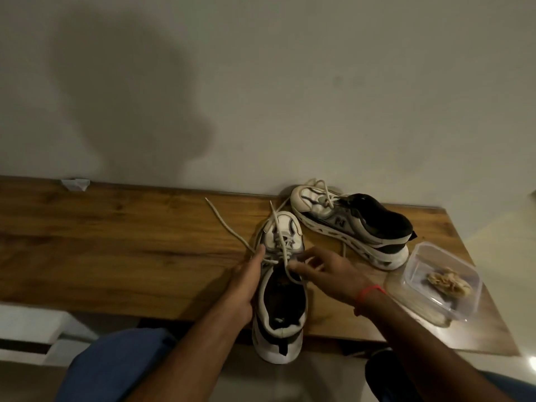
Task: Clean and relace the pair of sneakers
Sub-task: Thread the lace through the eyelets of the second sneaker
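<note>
The left hand (246, 285) lies flat along the left side of the near white-and-black sneaker (280, 285), fingers stretched out and open, the fingertips reaching up beside the lace rows. The right hand (324, 269) hovers over the same sneaker's tongue with thumb and forefinger pinched together on a cream shoelace (282, 245) that rises from the eyelets; a red band (371, 293) circles its wrist. One loose end of that lace trails off to the left of the sneaker across the brown wooden tabletop (116, 242).

This near sneaker stands upright, toe pointing toward the pale wall (319, 97), its heel overhanging the table's front edge. Behind it and to its right, touching the wall at the toe, the second white-and-grey sneaker (353, 227) rests on its sole, its own laces loose. Right of the near sneaker, beside the second one's heel, sits a clear plastic rectangular container (443, 274) with a crumpled tan cloth (448, 281) inside. Far to the left of the sneaker, at the wall, lies a small scrap of white paper (76, 184).
</note>
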